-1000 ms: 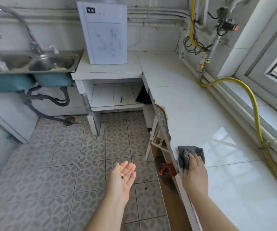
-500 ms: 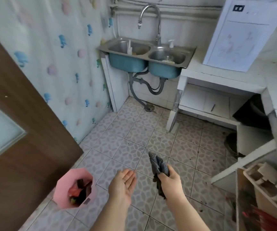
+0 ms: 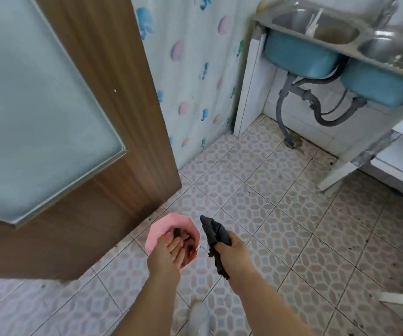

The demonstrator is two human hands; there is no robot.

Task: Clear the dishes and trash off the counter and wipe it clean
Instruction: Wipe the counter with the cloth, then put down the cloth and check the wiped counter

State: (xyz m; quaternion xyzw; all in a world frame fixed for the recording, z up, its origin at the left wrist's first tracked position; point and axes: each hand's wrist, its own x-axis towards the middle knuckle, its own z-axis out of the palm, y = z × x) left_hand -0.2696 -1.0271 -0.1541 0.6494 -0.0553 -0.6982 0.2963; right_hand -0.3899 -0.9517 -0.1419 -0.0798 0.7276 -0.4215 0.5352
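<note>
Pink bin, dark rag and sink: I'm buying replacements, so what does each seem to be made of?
Pink bin: likely plastic, smooth matte, with crisp faceted walls of even colour.
Dark rag: soft knitted or terry cloth, probably; it droops and bunches in the right hand.
Sink: brushed stainless steel by its grey sheen; blue coating under the bowls, material unclear.

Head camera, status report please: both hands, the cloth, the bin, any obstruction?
Left hand open, fingers over the mouth of the pink bin. Right hand grips the dark cloth, beside the bin. Nothing between hands and bin; wooden door close behind it.
</note>
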